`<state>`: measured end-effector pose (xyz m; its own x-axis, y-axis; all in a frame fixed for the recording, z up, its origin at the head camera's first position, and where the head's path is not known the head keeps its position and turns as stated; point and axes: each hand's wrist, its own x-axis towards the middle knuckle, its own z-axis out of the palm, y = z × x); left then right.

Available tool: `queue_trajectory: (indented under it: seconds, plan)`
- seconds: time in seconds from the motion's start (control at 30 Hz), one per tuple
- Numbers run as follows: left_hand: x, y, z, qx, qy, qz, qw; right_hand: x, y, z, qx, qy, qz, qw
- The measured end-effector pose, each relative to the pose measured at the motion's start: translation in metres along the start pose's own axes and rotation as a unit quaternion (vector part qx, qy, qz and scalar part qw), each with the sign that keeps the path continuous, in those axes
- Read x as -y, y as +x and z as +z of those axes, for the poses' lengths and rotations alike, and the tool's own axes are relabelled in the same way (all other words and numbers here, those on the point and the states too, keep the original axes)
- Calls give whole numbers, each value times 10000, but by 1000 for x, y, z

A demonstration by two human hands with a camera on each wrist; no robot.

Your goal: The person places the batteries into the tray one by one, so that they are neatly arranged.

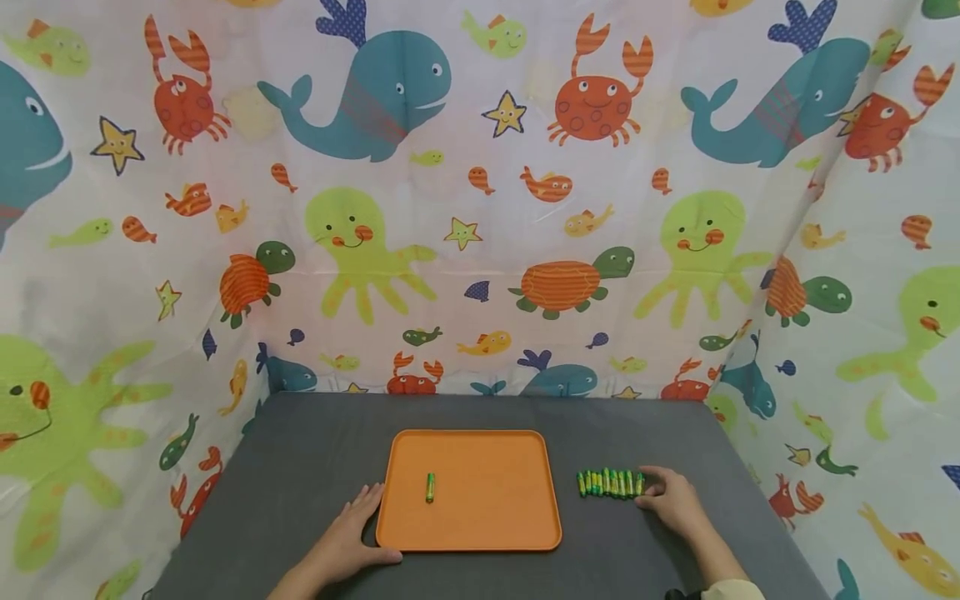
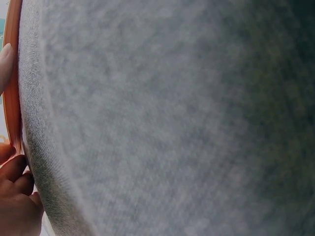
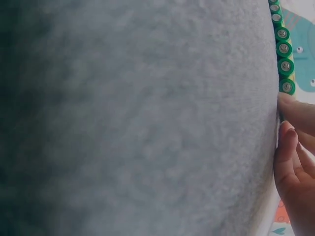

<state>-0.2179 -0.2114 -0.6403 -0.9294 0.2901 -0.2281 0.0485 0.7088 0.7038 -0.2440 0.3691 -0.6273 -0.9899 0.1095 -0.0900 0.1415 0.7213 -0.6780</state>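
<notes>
An orange tray (image 1: 487, 492) lies on the dark table. One green and yellow battery (image 1: 431, 487) stands or lies on the tray's left half. My left hand (image 1: 347, 533) rests at the tray's front left corner, fingers spread along the left rim, thumb on the front rim. To the tray's right, a row of several like batteries (image 1: 606, 483) lies side by side. At the row's right end my right hand (image 1: 673, 500) pinches the last battery (image 1: 640, 483) between thumb and fingertips. In the right wrist view the thumb (image 3: 298, 114) largely hides that battery, below the visible battery ends (image 3: 284, 48).
A grey cloth-covered table (image 1: 322, 450) fills the work area. Around its back and sides hangs a white curtain (image 1: 450, 350) printed with sea animals. A dark strap (image 1: 681, 593) and a pale sleeve (image 1: 731, 590) show at the right wrist.
</notes>
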Motion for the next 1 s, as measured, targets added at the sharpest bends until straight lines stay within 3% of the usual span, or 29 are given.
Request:
queue_trajectory:
  seconds: [0.2,0.37,0.7,1.0]
  plan:
    - [-2,1,-2,9,102,-15,9999,-6,-4,0,-158,299,158,9993]
    - [0,0,0,16,154,-26,9999,-6,-6,-1,-137,980,186,9949]
    - [4,2,2,-20,179,-118,9998,37,-8,-1,-105,1389,-258,9899]
    - [5,1,2,-42,196,25,9998,56,-1,12,-100,1591,-615,9853]
